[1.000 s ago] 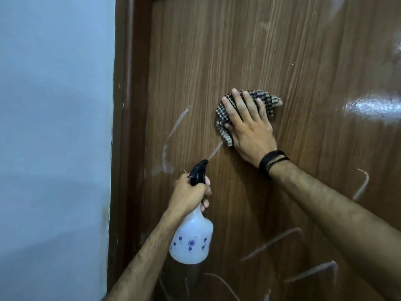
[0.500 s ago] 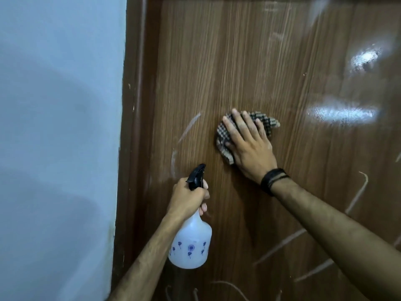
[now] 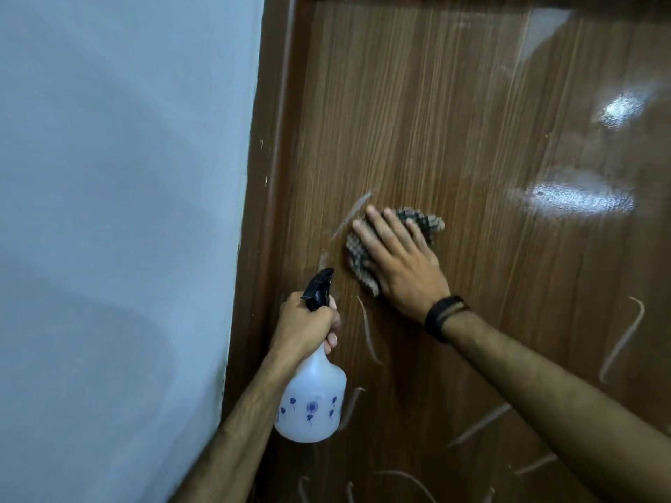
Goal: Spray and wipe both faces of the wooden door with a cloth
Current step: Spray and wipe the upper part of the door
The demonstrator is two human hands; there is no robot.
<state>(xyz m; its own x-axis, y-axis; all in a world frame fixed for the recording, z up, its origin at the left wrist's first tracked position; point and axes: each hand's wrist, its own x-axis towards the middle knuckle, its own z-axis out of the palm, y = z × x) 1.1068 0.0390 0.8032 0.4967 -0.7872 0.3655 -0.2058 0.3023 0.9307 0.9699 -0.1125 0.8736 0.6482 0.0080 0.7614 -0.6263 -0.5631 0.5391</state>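
The step in hand looked like wiping one face of the door (image 3: 454, 121). The right hand (image 3: 401, 265) lay flat on the cloth (image 3: 357, 261), with its fingers straight and a little spread, pressing the cloth against the wood. The cloth was bunched up under the fingers, near the left side of the door, just above the bottle (image 3: 310, 404). The left hand (image 3: 303, 326) was wrapped tight round the neck of the bottle, under the black nozzle (image 3: 318, 288), and held it close to the door. The nozzle pointed up toward the wood. Pale streaks (image 3: 368, 335) showed on the door beside and below the hands, so that part likely was not clean yet. A shiny patch (image 3: 577, 199) sat to the right. The next move would probably be to rub the cloth over the streaks lower down, pressing firmly, and maybe to spray there first. The other face of the door could not be seen.
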